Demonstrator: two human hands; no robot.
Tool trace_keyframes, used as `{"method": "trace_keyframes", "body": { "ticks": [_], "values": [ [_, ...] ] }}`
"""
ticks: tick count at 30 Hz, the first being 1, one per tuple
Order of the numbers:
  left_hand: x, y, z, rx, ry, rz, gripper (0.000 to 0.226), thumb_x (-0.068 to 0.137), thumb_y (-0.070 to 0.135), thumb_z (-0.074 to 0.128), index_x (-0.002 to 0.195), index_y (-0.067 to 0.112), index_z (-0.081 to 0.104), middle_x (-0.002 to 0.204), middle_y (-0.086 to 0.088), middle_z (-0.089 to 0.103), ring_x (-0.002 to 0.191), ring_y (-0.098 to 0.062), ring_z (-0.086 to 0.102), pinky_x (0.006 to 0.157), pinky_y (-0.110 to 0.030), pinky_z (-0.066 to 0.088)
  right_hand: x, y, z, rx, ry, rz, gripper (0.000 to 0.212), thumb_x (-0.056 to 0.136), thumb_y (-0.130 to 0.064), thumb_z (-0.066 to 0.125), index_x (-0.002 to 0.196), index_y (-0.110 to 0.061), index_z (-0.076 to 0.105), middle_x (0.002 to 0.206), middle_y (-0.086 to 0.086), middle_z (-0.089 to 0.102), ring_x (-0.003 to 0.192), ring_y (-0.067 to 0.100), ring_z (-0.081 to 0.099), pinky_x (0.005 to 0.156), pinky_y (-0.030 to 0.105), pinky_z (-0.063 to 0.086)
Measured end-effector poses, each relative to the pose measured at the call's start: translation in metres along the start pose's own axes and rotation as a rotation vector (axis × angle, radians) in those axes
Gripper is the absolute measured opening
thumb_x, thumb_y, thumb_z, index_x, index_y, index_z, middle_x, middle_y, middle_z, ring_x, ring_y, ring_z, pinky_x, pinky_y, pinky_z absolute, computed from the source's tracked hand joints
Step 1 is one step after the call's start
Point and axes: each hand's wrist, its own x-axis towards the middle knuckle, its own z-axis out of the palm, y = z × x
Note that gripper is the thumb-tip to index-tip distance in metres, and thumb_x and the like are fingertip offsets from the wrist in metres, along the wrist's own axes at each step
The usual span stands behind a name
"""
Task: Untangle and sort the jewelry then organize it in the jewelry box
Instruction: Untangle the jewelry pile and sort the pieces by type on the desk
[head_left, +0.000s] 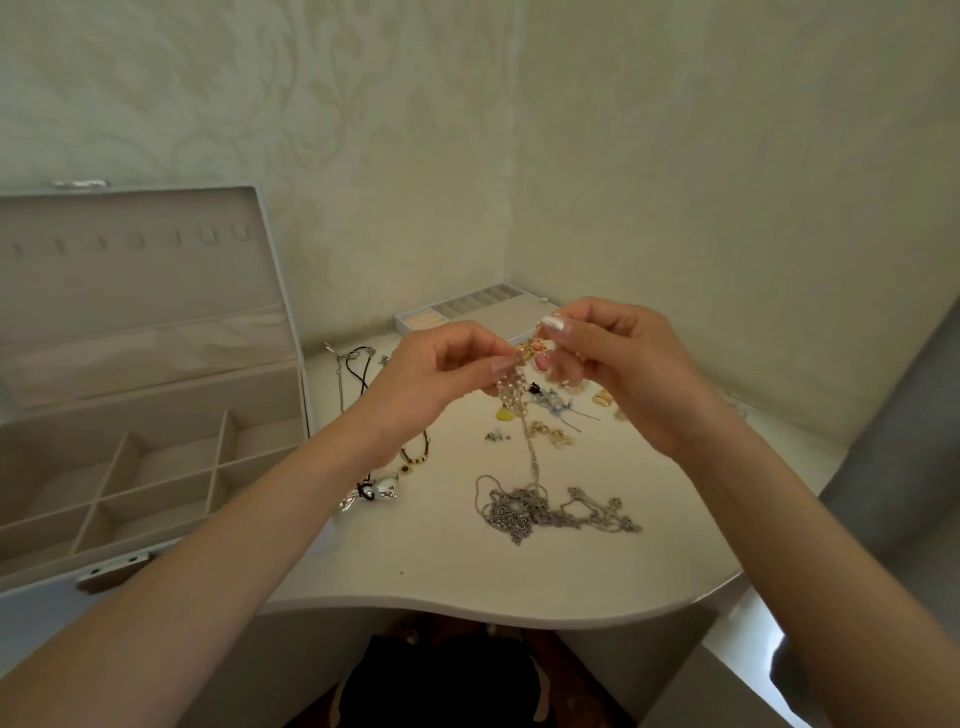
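Both hands were up over the table (441, 577), close together; the left hand (441, 366) pinched a pearl strand (506, 387) between thumb and fingertips; the right hand (615, 364) pinched a gold-and-pink piece (535, 347) caught in the same tangle; the actual knot sat behind the fingers, couldn't make it out. A thin silver chain (531, 447) hung from the tangle down to a chain heap (519, 512) lying on the table in front of the person. The rest of the jewelry lay loose on the table: a bow-shaped piece (375, 493) and a beaded bracelet (418, 454) partly under the left wrist; black cords (361, 366) further back; gold links (553, 434) and small blurred bits under the hands, type unclear. The jewelry box (218, 460) stood open at the left, lid upright, its left side cut off by the frame edge. A divided tray (483, 310) sat at the back by the wall, near edge hidden by the hands.
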Motion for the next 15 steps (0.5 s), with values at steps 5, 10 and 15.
{"method": "trace_keyframes", "body": {
  "ticks": [5, 10, 15],
  "values": [
    [0.003, 0.003, -0.007, 0.070, 0.054, -0.056, 0.011, 0.088, 0.011, 0.060, 0.085, 0.019, 0.067, 0.073, 0.011, 0.069, 0.071, -0.003, 0.064, 0.065, -0.016, 0.045, 0.009, -0.014, 0.005, 0.021, -0.023, -0.028, 0.017, 0.078, -0.027, 0.067, 0.081, -0.011, 0.068, 0.048, -0.001, 0.038, 0.047, 0.015, 0.045, 0.062, 0.036, 0.033],
    [0.003, 0.005, -0.011, 0.111, 0.068, -0.090, 0.016, 0.089, 0.010, 0.059, 0.084, 0.023, 0.065, 0.078, 0.011, 0.069, 0.075, -0.004, 0.063, 0.065, -0.016, 0.045, 0.018, -0.028, 0.010, -0.022, -0.030, -0.046, 0.014, 0.085, -0.025, 0.062, 0.084, -0.012, 0.069, 0.052, 0.000, 0.045, 0.044, 0.013, 0.035, 0.052, 0.037, 0.015],
    [0.001, 0.008, -0.009, 0.026, -0.008, -0.139, 0.018, 0.091, 0.006, 0.057, 0.103, 0.019, 0.059, 0.094, 0.002, 0.073, 0.089, -0.010, 0.068, 0.075, -0.019, 0.050, 0.024, -0.033, 0.010, -0.047, -0.022, -0.041, 0.015, 0.085, -0.026, 0.063, 0.084, -0.013, 0.069, 0.067, 0.002, 0.060, 0.047, 0.013, 0.035, 0.048, 0.025, 0.022]
  ]
}}
